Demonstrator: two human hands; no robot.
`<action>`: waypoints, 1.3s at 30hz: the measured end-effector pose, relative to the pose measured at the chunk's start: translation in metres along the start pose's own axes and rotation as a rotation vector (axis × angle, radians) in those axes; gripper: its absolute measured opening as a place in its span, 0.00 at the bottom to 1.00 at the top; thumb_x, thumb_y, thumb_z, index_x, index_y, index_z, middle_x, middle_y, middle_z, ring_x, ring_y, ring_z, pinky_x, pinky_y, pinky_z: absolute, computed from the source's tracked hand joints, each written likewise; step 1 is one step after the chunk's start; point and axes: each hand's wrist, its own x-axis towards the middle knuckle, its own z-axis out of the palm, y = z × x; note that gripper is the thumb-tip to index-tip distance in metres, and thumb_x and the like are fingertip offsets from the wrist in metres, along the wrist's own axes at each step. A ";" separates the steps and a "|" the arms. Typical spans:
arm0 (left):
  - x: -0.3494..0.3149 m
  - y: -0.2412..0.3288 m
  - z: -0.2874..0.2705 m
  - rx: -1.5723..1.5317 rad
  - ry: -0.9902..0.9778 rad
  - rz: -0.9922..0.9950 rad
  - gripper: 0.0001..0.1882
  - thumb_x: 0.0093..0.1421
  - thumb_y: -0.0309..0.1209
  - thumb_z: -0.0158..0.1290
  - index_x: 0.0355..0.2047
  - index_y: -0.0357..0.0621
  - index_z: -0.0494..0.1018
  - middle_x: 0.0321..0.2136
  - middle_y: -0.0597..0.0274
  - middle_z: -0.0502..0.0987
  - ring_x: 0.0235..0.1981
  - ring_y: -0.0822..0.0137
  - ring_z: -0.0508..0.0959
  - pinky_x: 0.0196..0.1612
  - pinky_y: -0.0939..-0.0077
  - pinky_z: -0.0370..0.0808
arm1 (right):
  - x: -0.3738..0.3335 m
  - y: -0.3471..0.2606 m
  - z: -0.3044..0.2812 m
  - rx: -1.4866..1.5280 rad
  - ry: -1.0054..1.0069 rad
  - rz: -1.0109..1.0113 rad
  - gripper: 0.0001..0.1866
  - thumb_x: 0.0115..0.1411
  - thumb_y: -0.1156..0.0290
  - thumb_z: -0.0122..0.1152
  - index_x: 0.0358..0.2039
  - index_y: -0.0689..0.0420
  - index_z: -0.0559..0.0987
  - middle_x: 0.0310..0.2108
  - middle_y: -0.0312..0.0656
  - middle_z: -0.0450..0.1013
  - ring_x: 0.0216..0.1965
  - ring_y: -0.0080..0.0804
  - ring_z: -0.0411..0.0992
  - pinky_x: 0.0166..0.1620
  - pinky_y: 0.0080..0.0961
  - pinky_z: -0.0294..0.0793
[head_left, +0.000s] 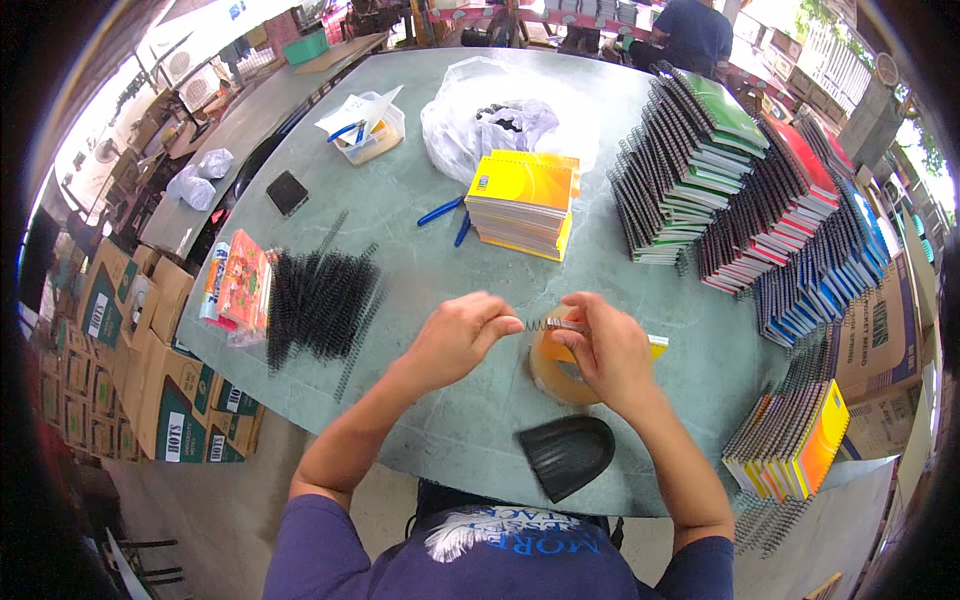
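Observation:
My left hand (458,337) pinches the end of a thin metal spiral coil (536,325) between thumb and forefinger. Holding a small yellow notebook (655,346) upright by its edge, my right hand (606,352) meets the coil at the spine. Both hands hover over a roll of brown tape (557,378) lying on the green table (420,250). A pile of black spiral coils (318,302) lies to the left of my left hand.
A stack of yellow notebooks (524,200) and blue pliers (447,214) lie ahead. Tall rows of bound spiral notebooks (740,190) fill the right side, more stand at the near right (790,440). A black scoop-shaped object (566,453) sits near me. Cardboard boxes (150,380) stand left.

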 end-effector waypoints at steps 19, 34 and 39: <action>-0.047 0.039 0.056 0.174 0.102 0.303 0.29 0.52 0.30 0.57 0.55 0.50 0.63 0.37 0.48 0.71 0.36 0.52 0.74 0.35 0.60 0.73 | -0.045 0.059 -0.047 0.666 -0.071 0.491 0.10 0.50 0.76 0.64 0.34 0.62 0.80 0.33 0.42 0.77 0.34 0.26 0.74 0.39 0.22 0.73; -0.011 0.061 0.015 0.219 0.515 0.403 0.17 0.47 0.20 0.58 0.39 0.44 0.72 0.31 0.55 0.72 0.31 0.58 0.75 0.35 0.68 0.73 | -0.067 0.052 -0.017 0.901 0.205 0.414 0.08 0.52 0.81 0.61 0.35 0.64 0.79 0.36 0.45 0.77 0.38 0.25 0.74 0.44 0.21 0.72; -0.011 0.052 0.047 0.310 0.141 0.356 0.15 0.48 0.19 0.57 0.38 0.41 0.72 0.31 0.58 0.73 0.32 0.61 0.76 0.35 0.70 0.73 | -0.066 0.050 -0.016 0.892 0.234 0.373 0.08 0.53 0.81 0.60 0.36 0.65 0.79 0.36 0.45 0.78 0.37 0.26 0.74 0.45 0.21 0.72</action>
